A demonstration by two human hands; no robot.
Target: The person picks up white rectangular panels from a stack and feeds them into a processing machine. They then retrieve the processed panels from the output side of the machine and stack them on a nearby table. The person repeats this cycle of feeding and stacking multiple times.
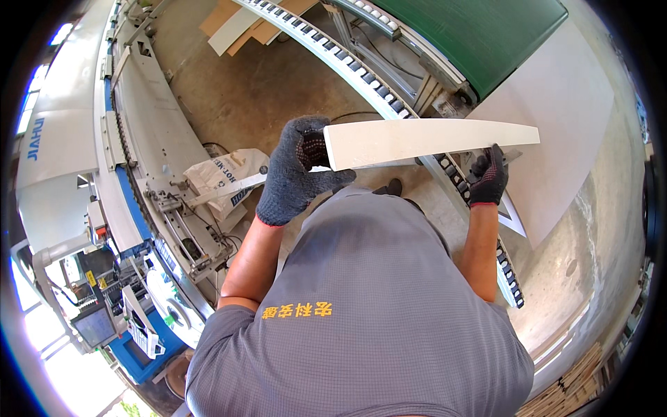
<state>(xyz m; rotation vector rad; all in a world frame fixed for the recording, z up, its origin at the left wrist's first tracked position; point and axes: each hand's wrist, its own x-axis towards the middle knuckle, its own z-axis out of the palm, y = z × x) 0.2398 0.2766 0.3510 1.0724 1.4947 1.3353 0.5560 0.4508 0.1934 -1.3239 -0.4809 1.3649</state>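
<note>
A long, narrow white board is held up crosswise in front of me, its left end nearer and looking wider. My left hand, in a dark grey knit glove with a dotted palm, curls around that left end. Its fingers reach to the upper corner and its thumb stretches along below the lower edge; the board hides part of the grip. Toward the right end, my right hand, in a dark glove with a red cuff, grips the board's lower edge.
A curved roller track passes beyond and beneath the board. Back right is a green conveyor belt, with a large pale panel beside it. A long machine lines the left, near a printed white sack. Flat boards lie on the far floor.
</note>
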